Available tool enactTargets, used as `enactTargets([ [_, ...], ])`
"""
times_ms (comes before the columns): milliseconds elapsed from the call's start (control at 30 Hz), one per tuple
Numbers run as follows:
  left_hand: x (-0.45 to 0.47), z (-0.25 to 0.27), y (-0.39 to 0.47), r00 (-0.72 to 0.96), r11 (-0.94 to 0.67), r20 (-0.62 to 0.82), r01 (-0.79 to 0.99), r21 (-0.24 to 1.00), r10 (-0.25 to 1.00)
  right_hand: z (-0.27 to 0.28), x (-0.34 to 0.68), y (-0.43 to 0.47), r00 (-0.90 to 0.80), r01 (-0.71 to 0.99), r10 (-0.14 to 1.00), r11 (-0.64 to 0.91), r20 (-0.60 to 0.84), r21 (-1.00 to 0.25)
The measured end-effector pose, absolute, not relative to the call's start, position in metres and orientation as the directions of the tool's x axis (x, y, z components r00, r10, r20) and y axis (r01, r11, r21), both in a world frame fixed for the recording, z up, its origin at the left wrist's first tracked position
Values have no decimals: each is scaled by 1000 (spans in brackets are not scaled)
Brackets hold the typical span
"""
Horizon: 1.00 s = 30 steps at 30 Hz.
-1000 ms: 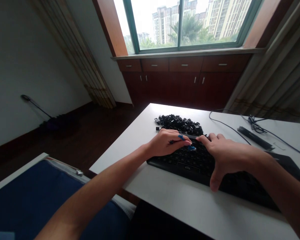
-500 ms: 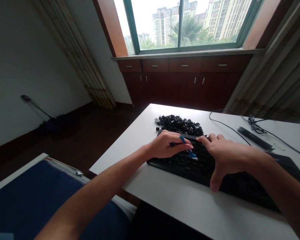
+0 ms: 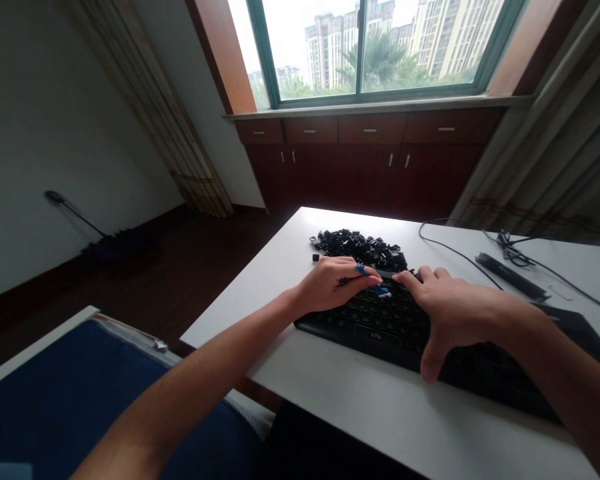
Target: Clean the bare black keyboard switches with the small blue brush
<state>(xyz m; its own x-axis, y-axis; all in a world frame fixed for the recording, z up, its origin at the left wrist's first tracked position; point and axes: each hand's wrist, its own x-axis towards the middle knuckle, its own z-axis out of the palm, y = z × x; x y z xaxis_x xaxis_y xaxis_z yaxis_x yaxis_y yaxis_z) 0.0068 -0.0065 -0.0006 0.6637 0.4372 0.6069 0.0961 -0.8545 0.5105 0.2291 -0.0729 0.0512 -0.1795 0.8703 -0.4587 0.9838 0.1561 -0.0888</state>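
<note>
A black keyboard (image 3: 375,333) with its keycaps off lies along the white table. My left hand (image 3: 337,283) is closed on a small blue brush (image 3: 381,291) with white bristles, its tip over the upper rows of the keyboard. Spanning the keyboard, my right hand (image 3: 450,310) has its thumb at the front edge and its fingers at the back edge, holding it. Behind the keyboard lies a heap of loose black keycaps (image 3: 360,247), partly hidden by my left hand. One keycap (image 3: 315,257) sits apart, left of the heap.
A long black plastic piece (image 3: 511,277) and a black cable (image 3: 513,250) lie at the back right of the white table (image 3: 240,307). A thin bent wire (image 3: 560,293) lies beside them. A blue-covered chair or frame (image 3: 100,393) stands at the lower left, near the table's edge.
My left hand has moved the brush slightly up and left, toward the keyboard's back edge. My right hand stays in place on the keyboard.
</note>
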Motion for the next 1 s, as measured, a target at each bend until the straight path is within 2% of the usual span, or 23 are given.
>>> enactTargets([
  [267, 5, 3, -9, 753, -794, 502, 44, 606, 426, 54, 226, -74, -170, 985, 867, 151, -469, -78],
  [500, 6, 7, -13, 775, -721, 470, -26, 692, 423, 53, 227, -73, -179, 984, 865, 161, -469, -78],
  [633, 7, 5, -13, 752, -761, 494, 16, 648, 436, 54, 226, -74, -172, 985, 862, 156, -477, -74],
  [833, 7, -1, -7, 661, -839, 606, 66, 540, 442, 54, 226, -73, -166, 986, 866, 153, -472, -67],
  [1000, 7, -2, -6, 636, -841, 623, 76, 536, 455, 54, 226, -73, -172, 985, 866, 161, -470, -65],
])
